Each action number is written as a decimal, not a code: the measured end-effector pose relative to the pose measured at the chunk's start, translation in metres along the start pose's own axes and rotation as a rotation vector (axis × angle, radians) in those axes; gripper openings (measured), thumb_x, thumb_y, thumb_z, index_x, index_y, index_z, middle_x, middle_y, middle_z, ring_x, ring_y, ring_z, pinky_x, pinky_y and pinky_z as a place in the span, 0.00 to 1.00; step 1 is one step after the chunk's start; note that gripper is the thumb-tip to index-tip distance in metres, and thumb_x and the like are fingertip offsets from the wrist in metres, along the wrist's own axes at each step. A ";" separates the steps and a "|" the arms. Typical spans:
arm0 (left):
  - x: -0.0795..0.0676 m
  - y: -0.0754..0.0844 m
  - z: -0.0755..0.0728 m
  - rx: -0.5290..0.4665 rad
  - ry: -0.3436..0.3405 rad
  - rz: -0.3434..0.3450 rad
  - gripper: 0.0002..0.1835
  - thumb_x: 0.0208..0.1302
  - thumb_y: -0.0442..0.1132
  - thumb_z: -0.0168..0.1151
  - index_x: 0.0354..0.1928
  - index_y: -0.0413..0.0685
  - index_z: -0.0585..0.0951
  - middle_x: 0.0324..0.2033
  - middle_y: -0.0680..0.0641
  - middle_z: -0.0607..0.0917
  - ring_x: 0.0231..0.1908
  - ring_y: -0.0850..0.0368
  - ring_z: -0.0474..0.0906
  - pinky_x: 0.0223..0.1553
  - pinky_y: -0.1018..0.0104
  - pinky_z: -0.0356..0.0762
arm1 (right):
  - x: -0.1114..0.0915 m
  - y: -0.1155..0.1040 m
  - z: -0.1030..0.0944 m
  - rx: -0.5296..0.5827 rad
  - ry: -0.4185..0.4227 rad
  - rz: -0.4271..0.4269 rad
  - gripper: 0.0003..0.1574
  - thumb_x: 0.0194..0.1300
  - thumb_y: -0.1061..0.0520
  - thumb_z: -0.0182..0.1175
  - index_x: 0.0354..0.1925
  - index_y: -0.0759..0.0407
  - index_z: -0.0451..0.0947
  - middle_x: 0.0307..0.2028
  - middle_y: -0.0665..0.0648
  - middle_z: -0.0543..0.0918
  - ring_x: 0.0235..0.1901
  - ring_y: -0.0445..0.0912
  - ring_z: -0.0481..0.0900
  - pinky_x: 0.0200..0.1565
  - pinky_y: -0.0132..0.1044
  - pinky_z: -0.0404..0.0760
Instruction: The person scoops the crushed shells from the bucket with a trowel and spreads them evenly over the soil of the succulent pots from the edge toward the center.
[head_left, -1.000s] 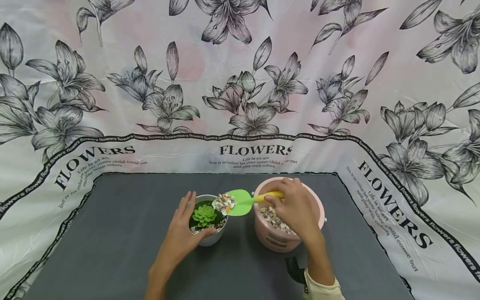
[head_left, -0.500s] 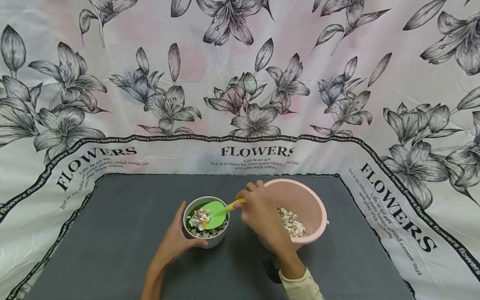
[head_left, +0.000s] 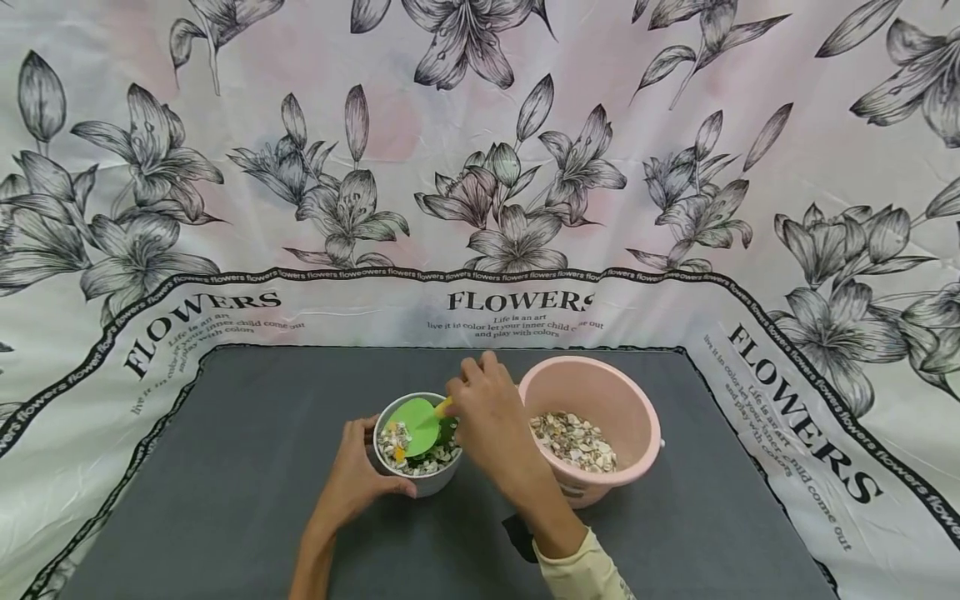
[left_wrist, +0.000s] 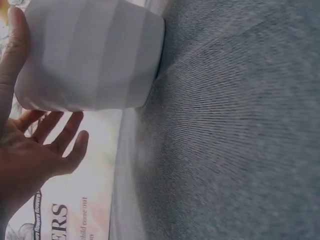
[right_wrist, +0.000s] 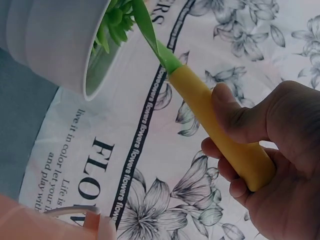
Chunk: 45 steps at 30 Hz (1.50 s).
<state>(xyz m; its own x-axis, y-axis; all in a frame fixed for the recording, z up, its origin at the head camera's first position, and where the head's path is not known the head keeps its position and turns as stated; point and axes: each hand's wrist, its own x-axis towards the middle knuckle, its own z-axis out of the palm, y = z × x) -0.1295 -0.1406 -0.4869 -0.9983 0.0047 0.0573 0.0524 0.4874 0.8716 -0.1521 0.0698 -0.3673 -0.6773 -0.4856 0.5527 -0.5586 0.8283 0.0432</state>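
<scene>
My right hand (head_left: 491, 425) grips the yellow handle of a small toy trowel (right_wrist: 200, 107), the thumb on one side and curled fingers on the other. Its green blade tilts down over a white ribbed flower pot (left_wrist: 92, 55), mostly above the succulent (right_wrist: 116, 22) inside. Small pebbles or shell bits (head_left: 399, 435) lie at the blade's lower end, an orange piece among them; whether they still rest on the blade is unclear. My left hand (head_left: 356, 473) holds the pot from the left, thumb at the near side and bent fingers round the far side.
Right of the pot, a pink bucket (head_left: 628, 398) holds more of the pebbles (head_left: 576, 442). Both containers stand on a dark grey table (head_left: 247, 467). A flower-printed cloth (head_left: 510, 308) rises behind and along the sides. Under the right forearm lies a black strap-like shape (head_left: 519, 537).
The right hand has carried the loaded trowel left from beside the bucket to over the pot, and its blade now tips down steeply. The left hand keeps hold of the pot.
</scene>
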 end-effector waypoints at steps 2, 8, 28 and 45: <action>-0.001 -0.001 0.001 -0.025 -0.004 -0.008 0.65 0.30 0.49 0.92 0.71 0.35 0.64 0.66 0.37 0.72 0.64 0.45 0.75 0.66 0.49 0.72 | 0.000 -0.001 0.000 -0.009 0.013 -0.004 0.12 0.52 0.56 0.83 0.29 0.56 0.87 0.29 0.54 0.76 0.32 0.47 0.61 0.36 0.38 0.68; -0.003 -0.001 0.003 -0.069 -0.007 -0.032 0.58 0.32 0.46 0.92 0.64 0.39 0.64 0.64 0.37 0.79 0.64 0.45 0.78 0.66 0.49 0.74 | 0.001 -0.006 0.000 -0.055 0.026 -0.030 0.12 0.51 0.58 0.82 0.29 0.56 0.86 0.30 0.53 0.76 0.34 0.46 0.62 0.37 0.36 0.70; -0.007 0.000 0.008 -0.020 0.048 -0.024 0.56 0.32 0.48 0.92 0.60 0.38 0.65 0.57 0.36 0.81 0.57 0.44 0.80 0.59 0.47 0.78 | -0.001 -0.007 -0.005 -0.090 0.062 -0.094 0.12 0.52 0.57 0.82 0.32 0.56 0.87 0.33 0.54 0.79 0.36 0.47 0.68 0.39 0.37 0.75; -0.010 0.003 0.006 0.047 0.052 0.086 0.72 0.34 0.46 0.92 0.81 0.43 0.56 0.68 0.31 0.68 0.64 0.35 0.72 0.63 0.36 0.74 | -0.025 0.041 -0.039 0.109 0.220 0.124 0.10 0.57 0.60 0.78 0.38 0.60 0.89 0.32 0.55 0.81 0.35 0.52 0.72 0.38 0.40 0.76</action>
<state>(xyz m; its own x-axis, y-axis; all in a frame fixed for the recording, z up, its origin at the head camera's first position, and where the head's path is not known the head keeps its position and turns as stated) -0.1194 -0.1342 -0.4882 -0.9876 0.0030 0.1570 0.1349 0.5279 0.8385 -0.1395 0.1270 -0.3466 -0.6299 -0.3003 0.7162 -0.5345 0.8367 -0.1192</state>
